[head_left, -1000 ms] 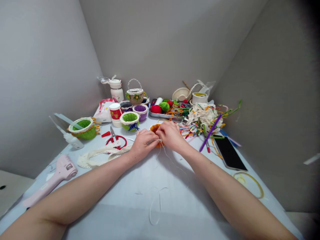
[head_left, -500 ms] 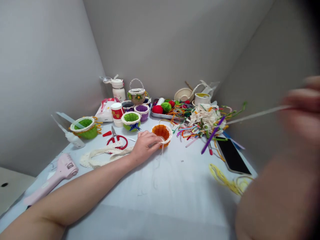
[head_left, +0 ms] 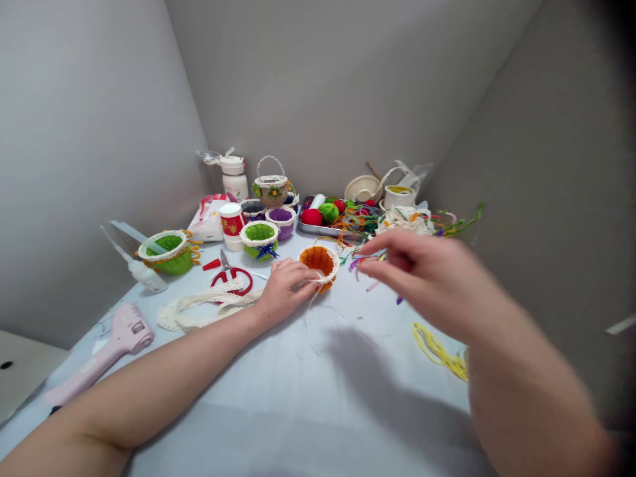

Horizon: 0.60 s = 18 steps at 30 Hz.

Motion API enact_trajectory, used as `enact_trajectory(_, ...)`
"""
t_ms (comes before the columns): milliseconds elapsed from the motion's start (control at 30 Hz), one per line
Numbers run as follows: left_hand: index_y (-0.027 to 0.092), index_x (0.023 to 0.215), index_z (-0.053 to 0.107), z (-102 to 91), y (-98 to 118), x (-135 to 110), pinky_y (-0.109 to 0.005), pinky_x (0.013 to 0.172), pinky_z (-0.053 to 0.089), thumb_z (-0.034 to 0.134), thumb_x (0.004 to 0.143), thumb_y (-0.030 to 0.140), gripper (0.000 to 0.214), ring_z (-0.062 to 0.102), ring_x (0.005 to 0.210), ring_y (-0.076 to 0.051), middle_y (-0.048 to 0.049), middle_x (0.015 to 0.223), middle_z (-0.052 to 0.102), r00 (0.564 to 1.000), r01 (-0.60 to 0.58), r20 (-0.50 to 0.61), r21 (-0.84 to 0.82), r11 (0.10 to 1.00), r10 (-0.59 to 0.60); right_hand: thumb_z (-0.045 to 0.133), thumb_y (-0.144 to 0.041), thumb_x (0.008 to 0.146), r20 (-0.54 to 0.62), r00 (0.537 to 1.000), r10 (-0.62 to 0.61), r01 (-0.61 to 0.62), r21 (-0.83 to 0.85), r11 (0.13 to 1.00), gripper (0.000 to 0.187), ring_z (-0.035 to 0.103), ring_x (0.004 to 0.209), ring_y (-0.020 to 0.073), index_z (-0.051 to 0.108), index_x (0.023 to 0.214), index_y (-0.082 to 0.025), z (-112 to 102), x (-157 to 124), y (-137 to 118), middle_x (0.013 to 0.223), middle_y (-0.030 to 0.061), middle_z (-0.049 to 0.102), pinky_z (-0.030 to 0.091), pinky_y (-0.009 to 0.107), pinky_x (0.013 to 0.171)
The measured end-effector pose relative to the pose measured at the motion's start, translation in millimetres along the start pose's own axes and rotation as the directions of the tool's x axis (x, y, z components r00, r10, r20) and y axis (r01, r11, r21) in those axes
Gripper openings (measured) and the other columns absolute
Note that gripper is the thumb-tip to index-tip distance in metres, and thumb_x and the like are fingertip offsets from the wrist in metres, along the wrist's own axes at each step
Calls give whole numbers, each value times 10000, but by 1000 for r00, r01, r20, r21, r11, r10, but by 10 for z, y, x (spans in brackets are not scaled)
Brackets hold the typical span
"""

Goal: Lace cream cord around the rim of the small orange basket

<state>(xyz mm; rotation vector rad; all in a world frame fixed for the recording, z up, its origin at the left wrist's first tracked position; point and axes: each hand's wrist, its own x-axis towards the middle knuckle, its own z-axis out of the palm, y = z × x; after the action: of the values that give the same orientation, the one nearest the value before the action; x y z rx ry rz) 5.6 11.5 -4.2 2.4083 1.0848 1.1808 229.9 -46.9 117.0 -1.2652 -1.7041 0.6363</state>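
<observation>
My left hand (head_left: 289,289) pinches the near left rim of a small orange basket (head_left: 318,262) with white lace trim around its top. Thin pale threads (head_left: 309,311) trail from the rim onto the table. My right hand (head_left: 422,271) is in the air right of the basket, thumb and forefinger apart, with nothing seen between them; its other fingers are partly hidden. Behind it lies a heap of white scraps (head_left: 405,218) and coloured cords, partly covered by the hand. Near the right edge, a short white strip (head_left: 622,324) shows, apart from the hand.
Red-handled scissors (head_left: 233,281), lace ribbon (head_left: 181,311), a glue bottle (head_left: 149,277) and a pink glue gun (head_left: 122,338) lie left. Small baskets (head_left: 261,238) and a tray (head_left: 322,229) of yarn stand behind. Yellow cord (head_left: 440,351) lies right.
My right hand has come in from the far right toward the basket, and the white strip it held is out of its fingers. My left hand stays on the basket.
</observation>
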Motion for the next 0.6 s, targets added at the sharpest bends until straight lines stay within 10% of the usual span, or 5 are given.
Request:
enact_trajectory(133, 242, 896, 733, 18, -8, 9, -364, 837, 355, 642, 890, 267, 94, 608, 858, -179, -12, 896, 739, 1000, 3, -9, -9, 1000, -3, 771, -424, 698, 130, 988, 81, -33, -340, 940, 181, 417, 508, 133, 731, 702, -247, 481, 119, 378, 506, -13, 489, 262, 269, 518)
enact_trajectory(267, 231, 892, 729, 31, -21, 15, -366, 846, 359, 655, 883, 260, 80, 611, 864, -179, -13, 887, 736, 1000, 3, -20, -15, 1000, -4, 706, -443, 727, 207, 958, 198, -170, -144, 975, 224, 389, 504, 118, 722, 663, -229, 660, 120, 689, 508, -19, 485, 251, 260, 511)
enact_trajectory(433, 243, 900, 733, 20, -7, 20, -366, 834, 352, 634, 895, 275, 103, 608, 870, -182, -13, 906, 743, 1000, 15, 3, 3, 1000, -15, 739, -461, 684, 266, 934, 239, -336, 422, 842, 252, 272, 463, 73, 671, 674, -219, 430, 143, 464, 509, -49, 386, 196, 254, 470)
enact_trajectory(600, 245, 906, 734, 11, 3, 23, -369, 834, 340, 610, 917, 309, 140, 607, 883, -186, -14, 901, 749, 999, 32, 15, 18, 999, -32, 756, -472, 703, -8, 986, 165, -122, 639, 759, 262, 175, 442, 53, 624, 649, -252, -117, 78, 64, 508, -67, 165, 157, 275, 446)
